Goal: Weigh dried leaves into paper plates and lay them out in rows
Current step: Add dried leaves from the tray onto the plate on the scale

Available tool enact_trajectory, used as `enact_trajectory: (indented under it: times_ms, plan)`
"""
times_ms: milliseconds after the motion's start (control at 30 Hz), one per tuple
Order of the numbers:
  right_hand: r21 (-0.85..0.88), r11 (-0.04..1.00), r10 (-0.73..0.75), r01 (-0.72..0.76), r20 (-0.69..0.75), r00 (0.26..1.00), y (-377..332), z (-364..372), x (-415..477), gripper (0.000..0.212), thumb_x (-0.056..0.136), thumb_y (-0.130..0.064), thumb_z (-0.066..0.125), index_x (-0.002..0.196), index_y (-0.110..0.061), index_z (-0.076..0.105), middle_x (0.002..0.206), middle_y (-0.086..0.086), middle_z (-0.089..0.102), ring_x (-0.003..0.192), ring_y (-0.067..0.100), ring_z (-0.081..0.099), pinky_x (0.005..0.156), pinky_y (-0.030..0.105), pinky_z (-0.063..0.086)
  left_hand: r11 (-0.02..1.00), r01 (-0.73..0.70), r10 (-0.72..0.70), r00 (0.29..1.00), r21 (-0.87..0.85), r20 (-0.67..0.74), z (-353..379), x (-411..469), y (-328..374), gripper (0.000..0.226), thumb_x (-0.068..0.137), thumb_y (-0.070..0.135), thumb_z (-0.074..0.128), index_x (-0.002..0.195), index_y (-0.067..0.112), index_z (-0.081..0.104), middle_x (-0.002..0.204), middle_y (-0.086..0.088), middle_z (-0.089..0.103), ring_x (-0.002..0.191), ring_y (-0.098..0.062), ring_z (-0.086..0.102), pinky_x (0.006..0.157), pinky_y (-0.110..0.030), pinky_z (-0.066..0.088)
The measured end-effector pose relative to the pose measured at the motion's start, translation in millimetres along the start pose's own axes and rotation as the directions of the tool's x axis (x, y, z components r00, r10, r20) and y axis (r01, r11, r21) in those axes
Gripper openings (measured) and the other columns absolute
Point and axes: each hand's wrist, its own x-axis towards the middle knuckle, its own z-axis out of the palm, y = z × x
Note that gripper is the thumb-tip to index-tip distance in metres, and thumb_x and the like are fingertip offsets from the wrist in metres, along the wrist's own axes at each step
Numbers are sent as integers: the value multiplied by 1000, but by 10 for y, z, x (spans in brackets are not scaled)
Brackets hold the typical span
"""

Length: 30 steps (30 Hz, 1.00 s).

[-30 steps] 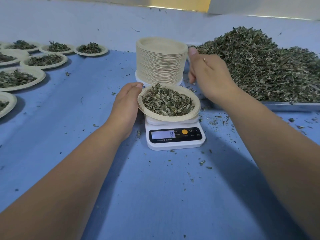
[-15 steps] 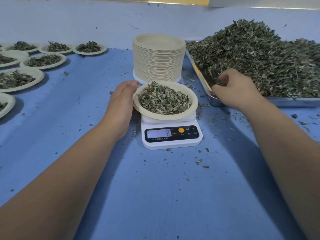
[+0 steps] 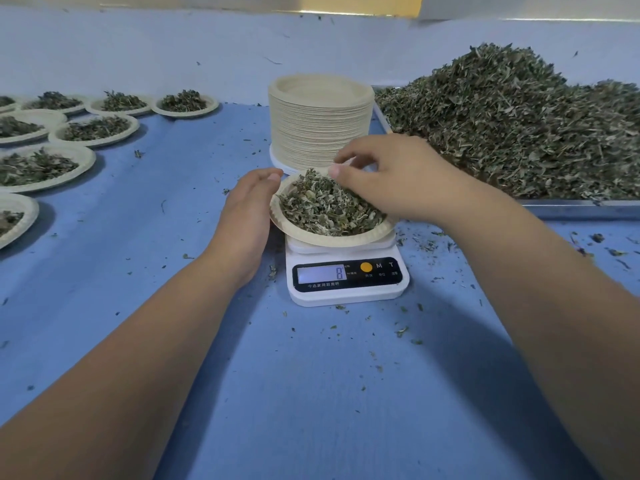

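A paper plate (image 3: 346,241) heaped with dried leaves (image 3: 322,209) sits on the white digital scale (image 3: 346,292), whose display reads 8. My left hand (image 3: 247,216) lies on the blue table beside the scale, its straight fingers touching the plate's left rim. My right hand (image 3: 391,178) hovers over the plate's far side. Its thumb and fingers are curled together in a pinch on a few dried leaves, which are mostly hidden. A tall stack of empty paper plates (image 3: 318,123) stands just behind the scale.
A big pile of dried leaves (image 3: 512,126) fills a metal tray (image 3: 581,207) at the right. Several filled plates (image 3: 93,128) lie in rows at the far left. Leaf crumbs are scattered on the blue table (image 3: 311,393) around the scale.
My right hand went from near the plate stack to the leaf pile, then came back left over the plate on the scale. My left hand stayed at the plate's rim.
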Motion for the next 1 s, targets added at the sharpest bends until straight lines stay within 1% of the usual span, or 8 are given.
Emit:
enact_trajectory:
  times_ms: [100,167,300,400,500,633,867,1000]
  plan:
    - [-110,994,34,-23,95,995,-154,65,180,50,93,-67,52,131,-37,60,122,-8,64,113,16,58,86,30,44,1000,0,0,1000,-9,6,5,-12,3,33,82,42,57,107,28,72,131,-10,66,121,-24,64,110,-54,46]
    - [-157,987,58,-39,118,991,-225,107,290,52,93,-67,52,130,-33,62,127,-5,62,119,19,56,85,29,41,1000,4,-4,1000,-9,-1,7,-14,8,34,81,43,56,108,28,71,132,-11,64,122,-25,63,110,-54,46]
    - [-212,977,42,-8,155,987,-354,208,447,50,92,-62,58,114,-19,70,117,3,66,108,24,58,76,29,41,1000,14,-14,1000,-15,-19,13,-21,22,35,80,43,57,109,28,71,134,-12,63,124,-27,62,111,-54,45]
    - [-223,975,15,21,159,987,-398,248,520,35,91,-52,68,106,-21,75,106,-4,68,101,18,58,72,23,38,1000,21,-21,999,-11,-30,17,-29,29,35,80,43,57,109,29,71,134,-12,63,123,-27,63,111,-55,45]
    - [-135,991,10,0,75,997,-393,187,523,16,89,-42,73,91,-26,76,78,-16,59,87,10,57,56,15,33,1000,16,-16,1000,-18,-26,26,-35,35,31,81,41,57,105,28,72,125,-12,69,119,-30,65,109,-56,46]
    - [80,996,41,-32,-114,993,-317,93,403,12,86,-36,74,83,-26,78,64,-17,58,59,-3,52,52,10,36,1000,17,-17,1000,-26,-23,33,-36,27,27,81,41,57,101,29,72,116,-7,74,115,-27,67,108,-54,48]
    - [307,950,132,-60,-220,966,-174,23,201,12,88,-32,75,87,-21,78,69,-6,66,60,7,56,66,29,51,1000,20,-20,1000,-5,-24,29,-46,33,29,82,41,55,103,29,72,113,-4,75,112,-23,69,107,-53,49]
    - [341,939,151,-55,-262,953,-91,29,195,9,86,-30,78,86,-22,78,64,-11,58,58,3,48,60,22,39,1000,15,-15,1000,11,-27,30,-59,46,29,82,43,55,102,31,72,120,-3,72,115,-21,67,109,-52,48]
